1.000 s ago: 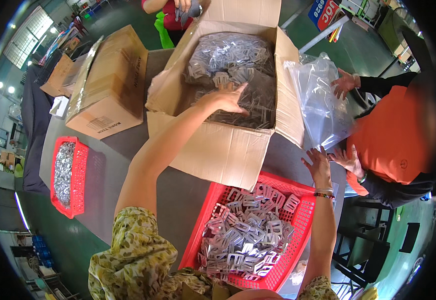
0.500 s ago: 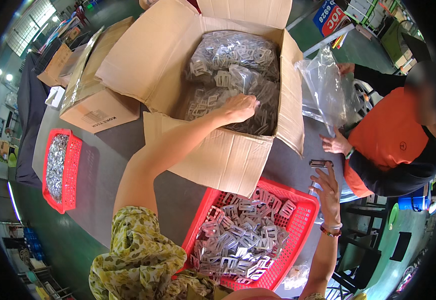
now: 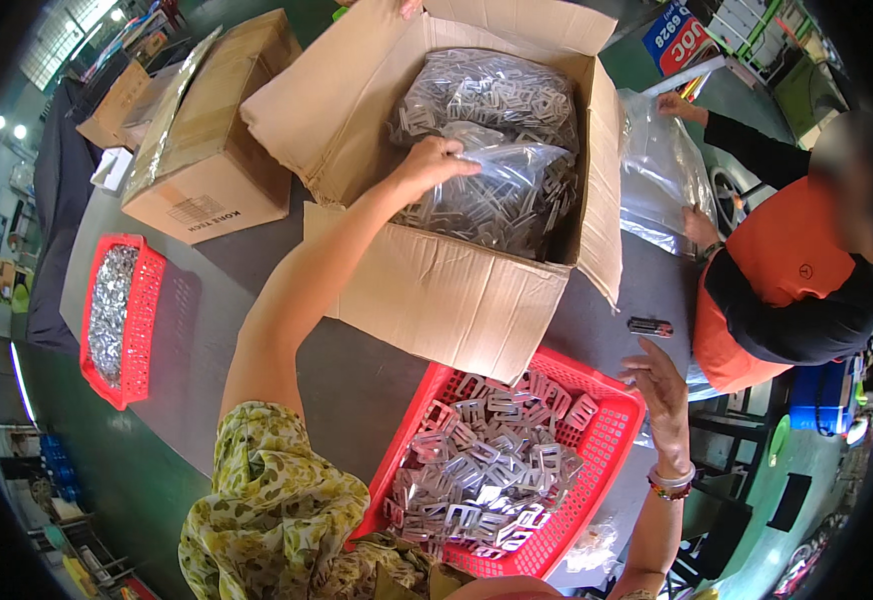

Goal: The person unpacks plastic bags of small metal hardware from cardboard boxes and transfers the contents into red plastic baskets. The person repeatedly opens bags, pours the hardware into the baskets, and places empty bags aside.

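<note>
The left hand [image 3: 431, 167], nearly closed, pinches a clear bag [image 3: 517, 168] of grey buckles [image 3: 487, 212] just below it, still inside the open carton [image 3: 437, 290]. The right hand [image 3: 663, 386], empty and loosely open, hovers beside a red basket [image 3: 609, 450] already heaped with loose buckles [image 3: 492, 470].

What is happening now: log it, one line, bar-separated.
left hand: holds clear plastic bag in open carton | right hand: open, seemingly empty, near large red basket | basket contents: silver slotted pieces
</note>
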Tool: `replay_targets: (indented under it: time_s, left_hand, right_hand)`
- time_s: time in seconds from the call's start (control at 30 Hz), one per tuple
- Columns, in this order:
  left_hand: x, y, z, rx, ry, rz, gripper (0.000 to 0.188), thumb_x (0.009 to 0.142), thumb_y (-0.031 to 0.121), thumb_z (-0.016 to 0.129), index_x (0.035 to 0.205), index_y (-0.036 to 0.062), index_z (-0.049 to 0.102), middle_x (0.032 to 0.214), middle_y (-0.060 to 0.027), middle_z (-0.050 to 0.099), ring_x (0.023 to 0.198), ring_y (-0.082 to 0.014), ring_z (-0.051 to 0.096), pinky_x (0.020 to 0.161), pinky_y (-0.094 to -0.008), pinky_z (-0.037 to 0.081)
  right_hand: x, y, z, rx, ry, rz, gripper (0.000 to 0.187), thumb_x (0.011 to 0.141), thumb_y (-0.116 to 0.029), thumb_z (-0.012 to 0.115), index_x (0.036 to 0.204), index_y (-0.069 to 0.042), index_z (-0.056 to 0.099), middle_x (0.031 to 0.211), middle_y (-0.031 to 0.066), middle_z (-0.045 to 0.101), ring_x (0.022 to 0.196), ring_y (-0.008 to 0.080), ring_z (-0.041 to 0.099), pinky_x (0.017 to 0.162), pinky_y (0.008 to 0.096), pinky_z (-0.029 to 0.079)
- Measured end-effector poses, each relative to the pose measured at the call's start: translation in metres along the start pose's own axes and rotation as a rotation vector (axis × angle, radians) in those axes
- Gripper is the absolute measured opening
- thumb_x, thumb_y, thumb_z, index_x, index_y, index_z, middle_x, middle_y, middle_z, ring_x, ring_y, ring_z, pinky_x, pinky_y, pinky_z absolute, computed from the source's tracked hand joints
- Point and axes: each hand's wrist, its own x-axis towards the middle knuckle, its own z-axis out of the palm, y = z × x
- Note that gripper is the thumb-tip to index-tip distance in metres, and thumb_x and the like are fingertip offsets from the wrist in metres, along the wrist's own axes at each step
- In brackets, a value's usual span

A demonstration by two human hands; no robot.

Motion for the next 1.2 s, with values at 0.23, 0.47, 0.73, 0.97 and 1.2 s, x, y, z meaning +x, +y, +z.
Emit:
replay_targets:
  time_s: [0.23,0.47,0.73,0.97,1.2]
  left_hand:
    - [0.022,-0.016,-0.003,0.655,0.142,0.317,0.037,0.076,0.020,0.071,0.111,0.0092,0.065,0.103,-0.0133,0.066,0.114,-0.0325,0.055,0.099,-0.0421,0.040]
    - [0.027,0.023,0.100,1.188,-0.416,0.907,0.021,0.088,0.020,0.047,0.082,0.0098,0.064,0.097,-0.0061,0.064,0.114,-0.0266,0.053,0.113,-0.0623,0.019]
    - [0.018,0.042,0.098,1.297,-0.486,0.977,0.020,0.083,0.022,0.051,0.078,0.0128,0.069,0.084,0.0011,0.064,0.126,-0.0224,0.040,0.114,-0.0574,0.014]
    - [-0.014,0.074,0.048,0.779,-0.228,1.083,0.010,0.076,0.017,0.063,0.078,0.0194,0.073,0.117,0.0005,0.053,0.117,-0.0222,0.042,0.104,-0.0494,0.026]
    - [-0.024,0.040,0.039,0.336,0.388,1.009,0.010,0.073,0.009,0.071,0.078,0.0183,0.071,0.120,-0.0030,0.050,0.115,-0.0246,0.041,0.102,-0.0456,0.026]
  right_hand:
    - [0.115,-0.066,0.083,-0.315,-0.131,-0.271,0.051,0.091,0.001,0.052,0.139,0.005,0.038,0.109,0.0192,0.064,0.103,0.0249,0.062,0.088,0.0342,0.050]
    - [0.250,-0.010,0.097,-0.814,0.301,-0.175,0.057,0.078,0.001,0.048,0.134,0.008,0.037,0.104,0.0299,0.060,0.091,0.0371,0.063,0.078,0.0419,0.051]
    - [0.263,-0.022,0.058,0.361,0.097,0.196,0.027,0.092,-0.014,0.055,0.114,0.001,0.051,0.105,0.0121,0.060,0.087,0.0267,0.061,0.070,0.0448,0.053]
    - [0.254,-0.021,0.059,0.463,0.010,0.128,0.035,0.096,-0.015,0.051,0.127,0.001,0.046,0.119,0.0120,0.054,0.107,0.0228,0.053,0.081,0.0391,0.048]
    - [0.251,-0.032,0.072,0.461,0.138,0.157,0.058,0.096,-0.005,0.039,0.147,0.004,0.014,0.148,0.0246,0.029,0.138,0.0347,0.030,0.110,0.0436,0.031]
